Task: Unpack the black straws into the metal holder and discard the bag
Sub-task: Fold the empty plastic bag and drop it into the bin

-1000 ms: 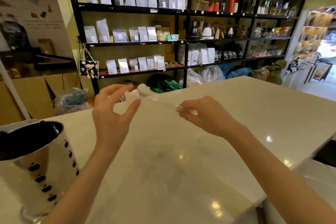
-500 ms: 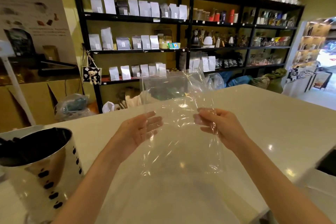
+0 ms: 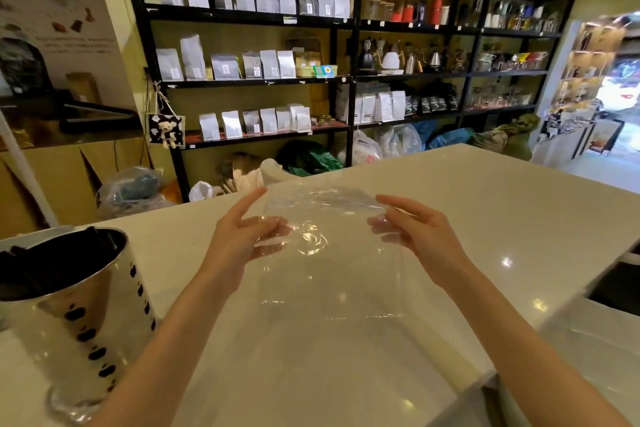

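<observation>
The clear plastic bag [image 3: 332,260] is held flat in the air above the white counter [image 3: 467,204], with nothing visible inside it. My left hand [image 3: 242,236] pinches its left edge and my right hand [image 3: 412,232] pinches its right edge, near the top. The top part of the bag folds toward me. The shiny metal holder [image 3: 79,319], perforated with dark oval holes, stands at the counter's left. Black straws [image 3: 41,256] fill its mouth.
Black shelving [image 3: 349,80] with white pouches, kettles and jars runs behind the counter. Plastic sacks [image 3: 128,187] lie on the floor beyond the far edge. A dark opening [image 3: 616,284] is cut into the counter at the right.
The bag was stretched edge-on between my hands, then raised upright and spread out. Now its top has dropped lower and my hands have moved a little further apart.
</observation>
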`<action>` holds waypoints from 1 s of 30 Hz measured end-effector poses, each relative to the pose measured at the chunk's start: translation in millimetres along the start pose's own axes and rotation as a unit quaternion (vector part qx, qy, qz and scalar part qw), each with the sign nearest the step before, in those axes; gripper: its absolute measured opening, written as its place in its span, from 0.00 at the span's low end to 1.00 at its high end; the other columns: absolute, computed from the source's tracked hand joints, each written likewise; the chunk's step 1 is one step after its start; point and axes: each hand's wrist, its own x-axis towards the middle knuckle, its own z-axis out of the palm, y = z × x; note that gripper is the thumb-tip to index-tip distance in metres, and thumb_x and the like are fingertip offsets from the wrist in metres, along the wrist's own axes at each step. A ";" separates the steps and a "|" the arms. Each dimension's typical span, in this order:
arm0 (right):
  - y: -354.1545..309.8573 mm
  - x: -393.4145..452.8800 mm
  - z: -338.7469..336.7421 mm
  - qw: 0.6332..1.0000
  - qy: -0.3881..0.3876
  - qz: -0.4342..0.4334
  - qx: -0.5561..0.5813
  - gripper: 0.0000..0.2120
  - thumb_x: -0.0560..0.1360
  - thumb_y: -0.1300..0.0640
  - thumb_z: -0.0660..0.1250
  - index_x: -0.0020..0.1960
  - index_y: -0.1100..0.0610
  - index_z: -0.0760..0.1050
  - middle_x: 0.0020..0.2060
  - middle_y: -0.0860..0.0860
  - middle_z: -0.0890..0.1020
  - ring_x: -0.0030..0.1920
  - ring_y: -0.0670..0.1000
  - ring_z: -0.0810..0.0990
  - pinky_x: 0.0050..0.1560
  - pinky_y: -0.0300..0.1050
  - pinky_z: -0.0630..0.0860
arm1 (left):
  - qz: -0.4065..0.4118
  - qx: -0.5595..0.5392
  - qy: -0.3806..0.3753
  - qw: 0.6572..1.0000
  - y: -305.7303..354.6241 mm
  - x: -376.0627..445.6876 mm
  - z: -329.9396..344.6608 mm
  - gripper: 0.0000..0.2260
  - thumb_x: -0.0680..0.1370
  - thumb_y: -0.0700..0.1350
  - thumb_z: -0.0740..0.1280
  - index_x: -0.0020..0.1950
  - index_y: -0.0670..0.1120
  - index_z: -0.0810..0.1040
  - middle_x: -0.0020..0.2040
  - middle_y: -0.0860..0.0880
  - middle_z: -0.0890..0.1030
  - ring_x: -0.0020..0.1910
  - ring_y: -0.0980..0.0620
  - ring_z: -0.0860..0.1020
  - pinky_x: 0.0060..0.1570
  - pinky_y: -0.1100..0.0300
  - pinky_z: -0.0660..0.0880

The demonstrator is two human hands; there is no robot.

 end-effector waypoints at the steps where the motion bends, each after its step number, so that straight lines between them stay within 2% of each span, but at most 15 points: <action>1: 0.6 -0.9 -2.1 1.000 -0.015 0.002 -0.014 0.11 0.75 0.60 0.64 0.56 0.54 0.78 0.40 0.52 0.87 0.43 0.50 0.84 0.43 0.39 0.80 | 0.006 0.030 -0.006 1.000 1.4 -1.4 -1.1 0.19 0.74 0.38 0.65 0.63 0.50 0.72 0.45 0.45 0.84 0.40 0.54 0.83 0.34 0.65 0.79; 6: -2.0 -6.2 -20.8 0.981 -0.119 0.021 -0.151 0.16 0.68 0.62 0.72 0.55 0.53 0.79 0.45 0.48 0.86 0.48 0.45 0.83 0.54 0.40 0.76 | 0.044 0.221 -0.022 0.974 9.4 -16.1 -9.0 0.17 0.71 0.39 0.69 0.59 0.48 0.76 0.42 0.55 0.84 0.38 0.64 0.81 0.34 0.77 0.73; 7: -2.3 -6.5 -22.4 0.972 -0.120 0.006 -0.203 0.15 0.67 0.61 0.73 0.53 0.52 0.80 0.42 0.48 0.86 0.45 0.42 0.83 0.53 0.37 0.75 | 0.056 0.281 -0.011 0.958 9.9 -20.7 -9.6 0.16 0.70 0.40 0.70 0.57 0.48 0.77 0.40 0.55 0.83 0.37 0.64 0.80 0.34 0.77 0.72; 9: -4.0 -7.2 -21.5 0.946 -0.095 -0.057 -0.306 0.08 0.68 0.58 0.73 0.46 0.51 0.82 0.36 0.44 0.84 0.38 0.34 0.80 0.44 0.26 0.71 | 0.087 0.386 0.014 0.918 12.6 -33.1 -8.5 0.12 0.70 0.43 0.70 0.53 0.47 0.80 0.39 0.53 0.82 0.37 0.62 0.78 0.34 0.75 0.69; 11: -11.3 -11.4 -18.1 0.927 -0.066 -0.119 -0.351 0.04 0.68 0.55 0.73 0.40 0.48 0.81 0.34 0.41 0.81 0.37 0.34 0.76 0.37 0.25 0.68 | 0.118 0.440 0.026 0.890 16.5 -48.3 -7.6 0.09 0.70 0.45 0.70 0.49 0.47 0.81 0.39 0.52 0.80 0.37 0.62 0.76 0.35 0.74 0.67; 13: -20.0 -17.6 -16.4 0.922 -0.074 -0.152 -0.348 0.04 0.68 0.54 0.73 0.38 0.45 0.80 0.39 0.43 0.79 0.43 0.38 0.75 0.41 0.29 0.67 | 0.126 0.459 0.032 0.879 21.2 -65.8 -9.1 0.07 0.71 0.46 0.69 0.47 0.48 0.82 0.39 0.54 0.79 0.38 0.62 0.75 0.34 0.74 0.65; 15: -30.1 -24.8 -14.4 0.933 -0.110 -0.142 -0.311 0.05 0.69 0.57 0.72 0.37 0.48 0.80 0.47 0.48 0.78 0.49 0.43 0.75 0.50 0.37 0.70 | 0.120 0.460 0.034 0.879 25.5 -83.1 -15.0 0.05 0.70 0.47 0.70 0.45 0.50 0.82 0.41 0.55 0.79 0.39 0.60 0.74 0.35 0.70 0.66; 17: -43.8 -33.5 -10.1 0.948 -0.175 -0.101 -0.246 0.03 0.71 0.60 0.69 0.41 0.56 0.81 0.50 0.50 0.81 0.51 0.50 0.79 0.55 0.45 0.74 | 0.103 0.435 0.020 0.894 30.3 -102.8 -22.0 0.02 0.68 0.48 0.71 0.40 0.52 0.81 0.43 0.54 0.78 0.42 0.58 0.75 0.39 0.66 0.69; 20: -61.8 -55.2 3.4 0.952 -0.265 -0.057 -0.144 0.05 0.74 0.64 0.63 0.42 0.65 0.76 0.36 0.52 0.85 0.37 0.52 0.84 0.39 0.46 0.81 | 0.040 0.358 -0.050 0.932 37.6 -143.5 -31.3 0.03 0.68 0.43 0.72 0.35 0.52 0.81 0.41 0.53 0.81 0.40 0.58 0.78 0.44 0.63 0.72; 22: -66.7 -72.9 14.9 0.951 -0.288 -0.041 -0.105 0.08 0.74 0.65 0.61 0.38 0.61 0.76 0.29 0.49 0.84 0.30 0.49 0.82 0.33 0.42 0.79 | -0.018 0.306 -0.133 0.942 40.0 -176.3 -38.5 0.03 0.68 0.41 0.72 0.37 0.49 0.82 0.37 0.51 0.83 0.37 0.56 0.80 0.43 0.60 0.75; 24: -67.2 -91.7 28.3 0.937 -0.338 -0.037 -0.077 0.10 0.72 0.63 0.63 0.34 0.56 0.77 0.27 0.48 0.82 0.29 0.47 0.81 0.37 0.42 0.76 | -0.076 0.268 -0.202 0.939 35.3 -210.4 -46.8 0.04 0.68 0.41 0.72 0.41 0.47 0.83 0.35 0.49 0.84 0.35 0.54 0.80 0.40 0.61 0.77; 26: -63.4 -118.4 41.5 0.919 -0.393 0.004 -0.045 0.07 0.68 0.54 0.67 0.33 0.53 0.80 0.28 0.47 0.83 0.31 0.44 0.81 0.40 0.46 0.77 | -0.127 0.227 -0.228 0.938 22.9 -247.4 -56.5 0.05 0.67 0.41 0.73 0.42 0.44 0.83 0.33 0.50 0.84 0.32 0.54 0.79 0.36 0.63 0.76; 28: -46.2 -150.4 54.9 0.906 -0.417 0.065 0.006 0.14 0.60 0.40 0.70 0.38 0.49 0.83 0.37 0.47 0.86 0.41 0.43 0.83 0.50 0.50 0.78 | -0.173 0.179 -0.220 0.943 4.2 -287.8 -66.2 0.08 0.65 0.43 0.74 0.41 0.42 0.82 0.31 0.50 0.83 0.30 0.55 0.78 0.33 0.66 0.75; 29: -32.0 -167.3 61.2 0.898 -0.427 0.089 0.052 0.20 0.59 0.37 0.71 0.46 0.47 0.83 0.50 0.53 0.84 0.52 0.47 0.81 0.59 0.50 0.75 | -0.198 0.154 -0.209 0.945 -6.7 -308.8 -71.4 0.09 0.64 0.44 0.75 0.40 0.42 0.82 0.31 0.50 0.83 0.29 0.56 0.78 0.31 0.67 0.75; 30: -18.4 -186.6 68.8 0.888 -0.435 0.097 0.110 0.25 0.64 0.37 0.69 0.56 0.48 0.79 0.62 0.62 0.76 0.63 0.55 0.74 0.66 0.55 0.69 | -0.226 0.123 -0.196 0.946 -19.0 -329.9 -76.4 0.09 0.62 0.45 0.75 0.39 0.43 0.82 0.30 0.51 0.83 0.29 0.57 0.79 0.29 0.68 0.75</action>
